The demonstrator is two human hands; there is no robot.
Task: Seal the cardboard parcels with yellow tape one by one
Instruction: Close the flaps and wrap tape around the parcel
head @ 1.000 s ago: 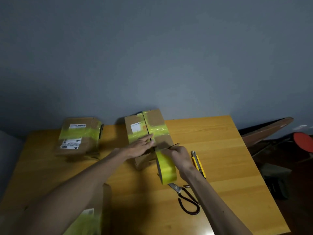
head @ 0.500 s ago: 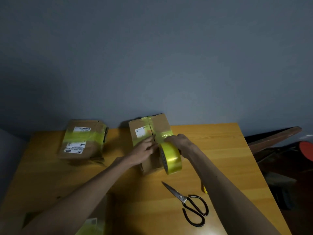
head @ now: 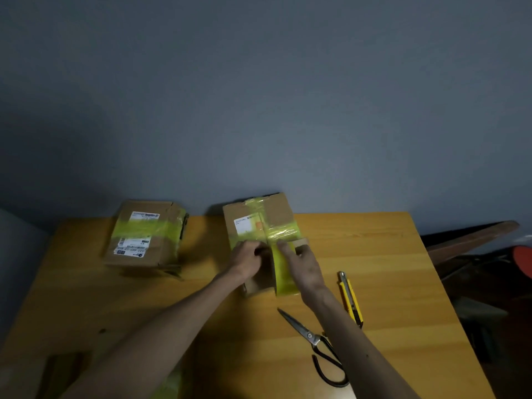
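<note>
Far across the middle of the tabletop (head: 374, 254), the parcel (head: 276, 214) sits under both hands. The left grip (head: 250, 260) has bent fingers on the near top edge; whether they pinch anything I cannot tell. The right grip (head: 305, 266) lies fairly flat, fingers straight, pressing the yellow tape (head: 283, 277) that runs down the near face. The cardboard looks light, stiff at its edges and springy at the flaps, so a corner is the best hold. The tape looks thin, glossy and quick to wrinkle.

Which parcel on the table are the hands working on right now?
The centre parcel, with crossed yellow tape: the left hand and right hand touch its near end. The left-side parcel, with one yellow band, sits untouched.
</note>
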